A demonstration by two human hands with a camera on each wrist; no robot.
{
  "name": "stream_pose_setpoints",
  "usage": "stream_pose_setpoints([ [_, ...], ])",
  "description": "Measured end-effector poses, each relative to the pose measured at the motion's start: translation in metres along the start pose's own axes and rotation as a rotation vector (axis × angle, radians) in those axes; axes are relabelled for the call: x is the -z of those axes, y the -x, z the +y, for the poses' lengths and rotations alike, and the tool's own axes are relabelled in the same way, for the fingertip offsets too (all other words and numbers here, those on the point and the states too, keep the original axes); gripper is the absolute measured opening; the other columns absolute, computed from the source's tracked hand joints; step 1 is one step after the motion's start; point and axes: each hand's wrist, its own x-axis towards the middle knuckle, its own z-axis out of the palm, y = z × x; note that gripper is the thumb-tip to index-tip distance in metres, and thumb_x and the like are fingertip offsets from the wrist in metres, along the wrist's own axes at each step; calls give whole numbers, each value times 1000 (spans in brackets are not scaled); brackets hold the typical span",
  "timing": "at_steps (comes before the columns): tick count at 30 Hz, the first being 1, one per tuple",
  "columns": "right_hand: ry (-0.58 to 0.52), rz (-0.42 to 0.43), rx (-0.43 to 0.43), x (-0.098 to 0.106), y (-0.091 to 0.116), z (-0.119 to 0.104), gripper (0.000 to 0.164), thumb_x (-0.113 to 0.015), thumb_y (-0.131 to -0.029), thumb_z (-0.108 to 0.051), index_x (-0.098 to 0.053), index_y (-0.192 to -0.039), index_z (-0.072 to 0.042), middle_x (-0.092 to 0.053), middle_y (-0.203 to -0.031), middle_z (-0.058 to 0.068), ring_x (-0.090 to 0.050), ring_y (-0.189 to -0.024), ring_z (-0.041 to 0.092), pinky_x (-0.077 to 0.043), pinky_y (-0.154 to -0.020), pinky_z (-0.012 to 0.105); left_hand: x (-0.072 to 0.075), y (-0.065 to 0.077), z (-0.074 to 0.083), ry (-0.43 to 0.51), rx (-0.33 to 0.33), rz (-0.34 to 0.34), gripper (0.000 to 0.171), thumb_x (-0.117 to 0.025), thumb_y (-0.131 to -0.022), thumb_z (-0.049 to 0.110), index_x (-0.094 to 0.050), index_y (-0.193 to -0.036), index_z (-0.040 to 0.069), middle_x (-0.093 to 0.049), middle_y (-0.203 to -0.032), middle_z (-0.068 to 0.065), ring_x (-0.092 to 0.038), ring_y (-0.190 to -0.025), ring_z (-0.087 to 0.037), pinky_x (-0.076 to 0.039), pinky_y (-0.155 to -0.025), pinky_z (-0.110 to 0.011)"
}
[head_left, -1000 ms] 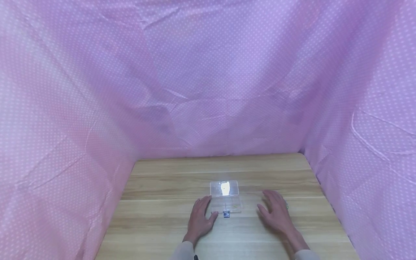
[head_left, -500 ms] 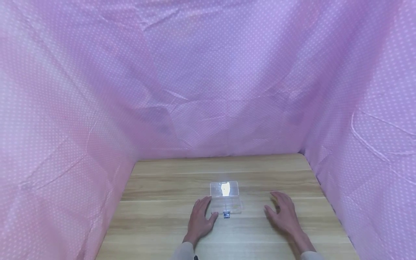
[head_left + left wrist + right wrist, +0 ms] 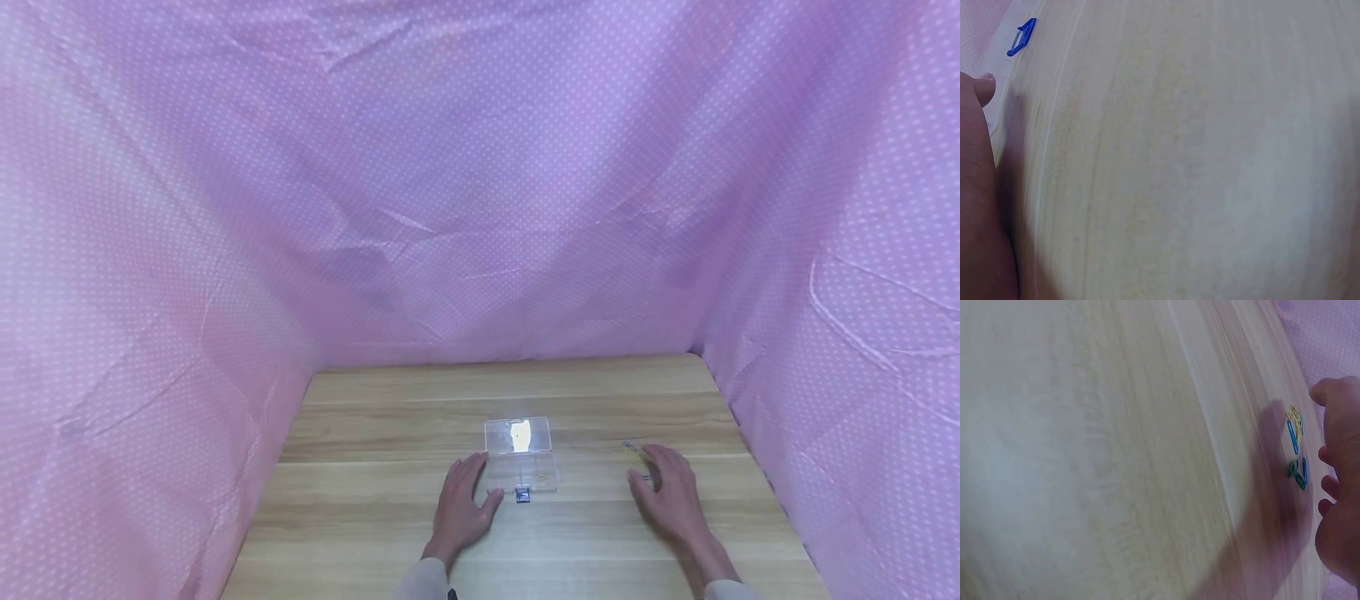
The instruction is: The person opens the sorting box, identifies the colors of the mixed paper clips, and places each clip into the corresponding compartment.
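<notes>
A small clear plastic box (image 3: 504, 472) stands on the table with its lid (image 3: 498, 435) tipped back and a blue latch (image 3: 522, 495) at its front. My left hand (image 3: 459, 508) holds the box's left end, thumb at the front corner and forefinger at the back. Something small and yellow (image 3: 543, 477) lies in the right compartment. To the right, my right hand (image 3: 673, 492) is beside and partly over a loose group of paper clips (image 3: 632, 447). In the right wrist view, yellow, blue and green paper clips (image 3: 1292, 437) lie below its fingers, which hold nothing visible.
The wood-grain table (image 3: 375, 417) reaches back to a pink dotted cloth (image 3: 480, 292), which also hangs along both sides. A bright reflection covers part of the lid.
My right hand has moved to the right and slightly toward me, uncovering some paper clips near its fingertips. My left hand and the box have stayed in place.
</notes>
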Motion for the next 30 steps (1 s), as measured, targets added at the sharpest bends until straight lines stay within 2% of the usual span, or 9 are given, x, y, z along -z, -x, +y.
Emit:
stream_pose_setpoints([
  [7, 14, 7, -7, 2, -2, 4, 50, -80, -103, -16, -64, -146, 5, -63, -150, 33, -50, -145, 56, -35, -122, 84, 0, 0, 0, -5, -12, 19, 71, -78, -101, 48, -60, -163, 20, -65, -166, -7, -58, -158, -32, -34, -144, -52],
  [15, 51, 95, 43, -4, -4, 7, 37, -84, -96, -7, -75, -129, 7, -72, -135, 33, -60, -132, 56, -44, -113, 77, 1, 0, 3, 0, -2, 13, 71, -78, -101, 49, -59, -163, 20, -64, -167, -8, -57, -159, -33, -33, -144, -54],
  [18, 42, 114, 48, -6, -4, 7, 33, -84, -95, -4, -76, -124, 7, -73, -132, 32, -60, -131, 56, -44, -113, 77, 2, 0, 3, 6, -5, 19, 71, -78, -101, 49, -60, -163, 20, -65, -166, -8, -57, -159, -33, -34, -144, -54],
  [26, 25, 98, -4, -9, -4, 7, 27, -82, -97, -4, -78, -121, 8, -71, -136, 33, -55, -136, 57, -39, -117, 79, 1, 0, 3, -6, -12, 35, 70, -79, -101, 48, -60, -162, 19, -66, -165, -8, -58, -158, -33, -35, -143, -54],
  [30, 21, 108, 5, -11, -4, 9, 22, -83, -95, -2, -79, -115, 7, -71, -134, 33, -55, -135, 58, -39, -116, 78, 2, 1, 3, -13, -16, 37, 71, -79, -101, 48, -60, -162, 19, -66, -165, -8, -59, -158, -33, -36, -143, -54],
])
